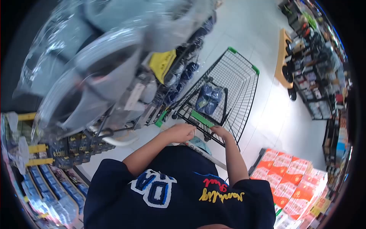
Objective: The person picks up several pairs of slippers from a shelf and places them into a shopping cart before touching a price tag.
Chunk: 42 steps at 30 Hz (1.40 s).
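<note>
A black wire shopping cart (244, 87) with green corner caps stands ahead of me. A clear-wrapped pack of dark blue slippers (209, 98) lies inside it, near its rear end. My left hand (181, 133) is closed in a fist by the left side of the cart's green rear panel (202, 118). My right hand (220, 131), its fingers curled inward, is at the right end of that panel, close to the black frame. What either hand grips is hidden. A pale bar with lettering (204, 153) crosses between my forearms, close to my body.
Grey items in clear plastic (110, 65) hang close on the left, with a yellow tag (162, 65). Packs on shelves (76, 145) are below them. Stacked red-and-white boxes (286, 175) stand at lower right. A wooden bench (283, 63) and stocked shelves (310, 68) line the right.
</note>
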Tool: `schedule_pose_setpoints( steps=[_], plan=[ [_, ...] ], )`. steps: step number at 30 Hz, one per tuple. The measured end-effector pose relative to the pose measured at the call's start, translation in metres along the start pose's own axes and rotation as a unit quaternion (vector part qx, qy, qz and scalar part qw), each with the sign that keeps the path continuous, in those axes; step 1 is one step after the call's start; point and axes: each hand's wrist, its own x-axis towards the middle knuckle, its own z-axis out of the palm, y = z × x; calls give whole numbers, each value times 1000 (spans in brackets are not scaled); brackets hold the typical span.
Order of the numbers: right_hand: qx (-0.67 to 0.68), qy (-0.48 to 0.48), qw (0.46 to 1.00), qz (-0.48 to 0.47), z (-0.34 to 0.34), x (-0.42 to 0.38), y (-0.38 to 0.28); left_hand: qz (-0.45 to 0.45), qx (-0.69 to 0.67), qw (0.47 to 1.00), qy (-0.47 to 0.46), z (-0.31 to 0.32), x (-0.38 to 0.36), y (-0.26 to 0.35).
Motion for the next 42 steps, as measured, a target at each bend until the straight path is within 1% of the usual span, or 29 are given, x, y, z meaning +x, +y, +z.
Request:
schedule_pose_setpoints(
  steps=[1, 2, 5, 6, 8, 9, 10, 12, 13, 15, 16, 18, 19, 21, 24, 27, 28, 31, 34, 37, 40, 41, 42],
  plan=[
    [11, 11, 1000, 10, -2, -13, -7, 22, -39, 998, 39, 1, -17, 7],
    [3, 52, 999, 14, -4, -28, -19, 45, -77, 993, 75, 0, -35, 14],
    [24, 123, 988, -95, -9, -34, -44, 88, -114, 978, 153, -18, -86, 39],
    [18, 129, 986, -105, 3, -70, -103, 96, -126, 972, 174, -32, -124, 45],
    [52, 148, 965, -211, 8, -93, -163, 121, -114, 959, 229, -47, -161, 58],
    [89, 155, 948, -265, 5, -103, -194, 134, -108, 952, 255, -52, -168, 61],
    [126, 157, 926, -318, 8, -122, -229, 156, -110, 939, 286, -57, -186, 69],
    [202, 149, 860, -445, 15, -162, -295, 198, -112, 910, 348, -67, -219, 82],
    [228, 137, 826, -496, 20, -186, -326, 219, -50, 873, 433, -74, -234, 87],
    [256, 117, 753, -594, 31, -219, -377, 251, 74, 768, 584, -88, -260, 95],
    [254, 114, 738, -615, 27, -227, -392, 232, 116, 716, 648, -93, -260, 101],
    [240, 124, 719, -640, 36, -236, -425, 160, 112, 682, 705, -101, -270, 99],
    [232, 128, 711, -651, 41, -236, -437, 119, 114, 678, 716, -106, -271, 100],
    [224, 131, 716, -648, 45, -230, -457, 41, 115, 664, 737, -121, -270, 100],
    [212, 163, 725, -635, 39, -211, -469, -24, 132, 699, 702, -129, -264, 85],
    [224, 188, 732, -616, 35, -197, -483, -43, 146, 695, 703, -133, -260, 75],
    [233, 195, 733, -608, 34, -194, -488, -44, 152, 695, 701, -133, -261, 76],
    [278, 160, 742, -588, 31, -196, -493, -30, 152, 699, 698, -134, -264, 81],
    [327, 147, 733, -577, 37, -205, -494, -13, 124, 693, 710, -134, -261, 81],
    [368, 122, 671, -632, 44, -224, -495, 19, 116, 690, 714, -133, -261, 83],
    [377, 155, 654, -638, 42, -242, -488, 63, 116, 685, 716, -132, -263, 85],
    [379, 161, 644, -645, 36, -245, -486, 80, 115, 683, 717, -134, -264, 85],
    [392, 159, 624, -658, 33, -251, -484, 104, 119, 672, 723, -135, -263, 86]
  ],
)
